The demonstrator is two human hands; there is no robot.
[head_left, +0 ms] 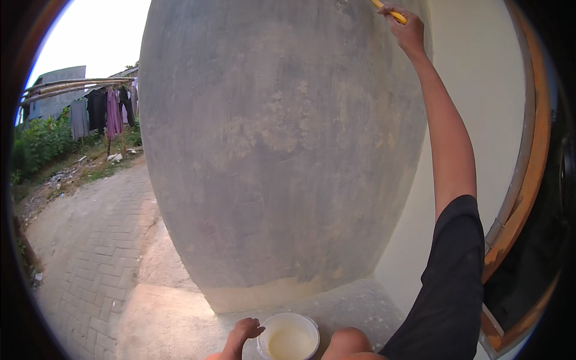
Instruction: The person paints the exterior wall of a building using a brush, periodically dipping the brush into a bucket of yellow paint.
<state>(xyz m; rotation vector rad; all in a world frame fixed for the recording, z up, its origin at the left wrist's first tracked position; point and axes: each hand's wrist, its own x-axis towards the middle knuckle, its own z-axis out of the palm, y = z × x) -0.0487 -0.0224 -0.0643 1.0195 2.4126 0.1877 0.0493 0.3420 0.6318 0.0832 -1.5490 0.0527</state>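
Observation:
High at the upper right, my right hand (408,27) is closed round the yellow handle of a tool (397,15). The tool's far end is cut off by the picture's top edge, so its kind does not show. My right arm is stretched up in front of a grey, patchy plastered wall (270,150). Low down, my left hand (246,329) is beside the left rim of a white bucket (314,327). Its fingers reach toward the rim, loosely extended, with nothing seen in them. Pale cream liquid (293,343) lies inside the bucket.
A cream side wall (474,90) meets the grey wall at the right, beside a wooden frame (531,174). My bent knee (348,342) is right of the bucket. At left run a paved path (90,252), green bushes (42,147) and clothes (114,114) hanging from poles.

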